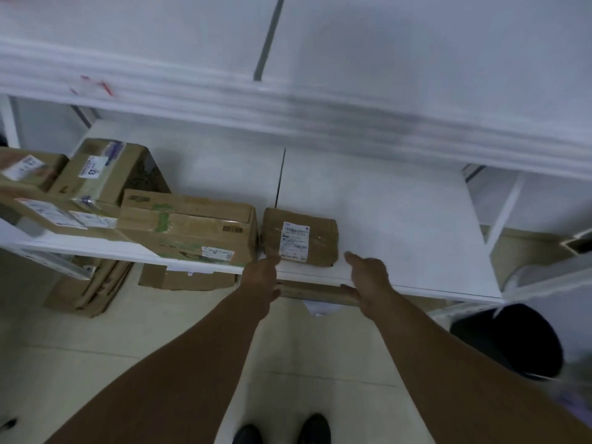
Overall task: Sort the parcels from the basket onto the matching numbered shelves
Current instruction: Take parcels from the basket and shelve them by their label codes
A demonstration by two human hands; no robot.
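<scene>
A small brown taped parcel [301, 238] with a white label lies near the front edge of a white shelf [400, 225]. My left hand [261, 277] is at the parcel's front left corner, fingertips touching it. My right hand [368, 277] hovers just right of the parcel, fingers relaxed and holding nothing, its thumb at the shelf's front edge. Neither hand grips the parcel. The basket is not in view.
Several cardboard boxes [189, 229] fill the shelf's left half, right beside the small parcel. Flattened cartons [93, 286] lie on the floor below. A higher white shelf [288, 100] juts out overhead. A dark bin [509, 341] stands at the right. My shoes [282, 431] show at the bottom.
</scene>
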